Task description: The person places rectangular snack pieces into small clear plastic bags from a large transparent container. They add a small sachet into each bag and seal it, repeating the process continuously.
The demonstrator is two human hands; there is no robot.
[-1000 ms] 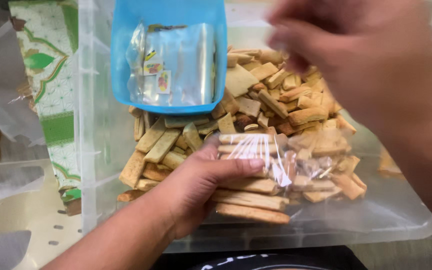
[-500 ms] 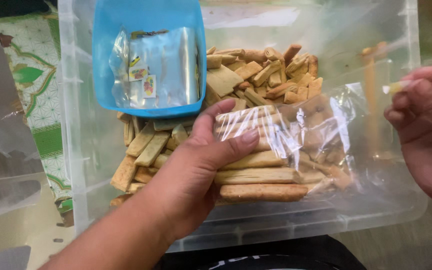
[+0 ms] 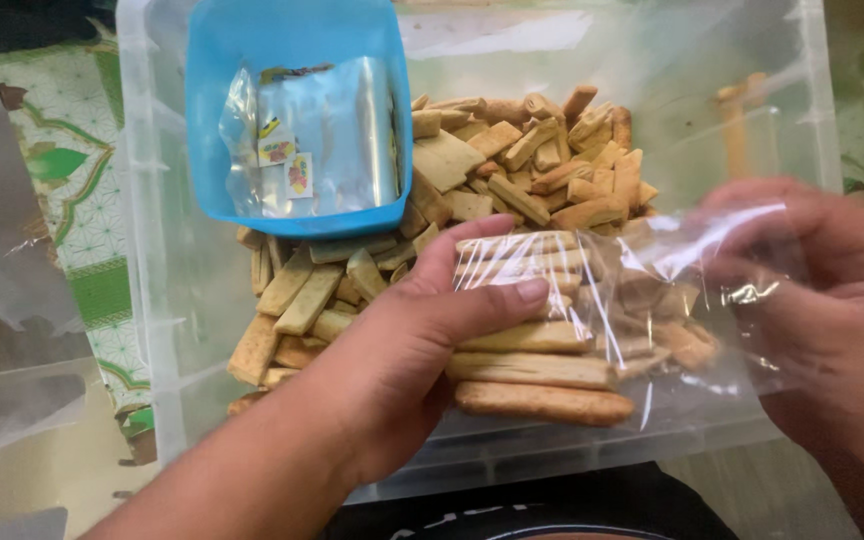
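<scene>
My left hand [image 3: 407, 345] clenches a stack of long tan biscuit sticks [image 3: 537, 370] through a thin clear plastic bag [image 3: 672, 300], thumb across the top of the stack, the other fingers underneath, out of sight. My right hand [image 3: 832, 320] is blurred; it pinches the bag's open end, though exactly how the fingers close I cannot tell.

Risks, judged from how things lie: the film is thin and slick, so a loose thumb could let the sticks slide toward the open mouth on the right and spill. Squeezing too hard could snap the lower sticks. The bag mouth looks crumpled, so a careless tug from the right could tear it or pull it off the stack.

Position: the stack lies flat, sticks running left to right, touching my left thumb on top and held just above the near wall of the big clear plastic tub [image 3: 152, 300]. The bag's loose end stretches from the stack to my right fingers. Below and behind sit loose biscuit pieces [image 3: 522, 160] in the tub, and a blue plastic scoop-shaped tray [image 3: 222, 60] with small silvery sachets [image 3: 327, 135]. A green patterned cloth [image 3: 72, 200] lies left of the tub.
</scene>
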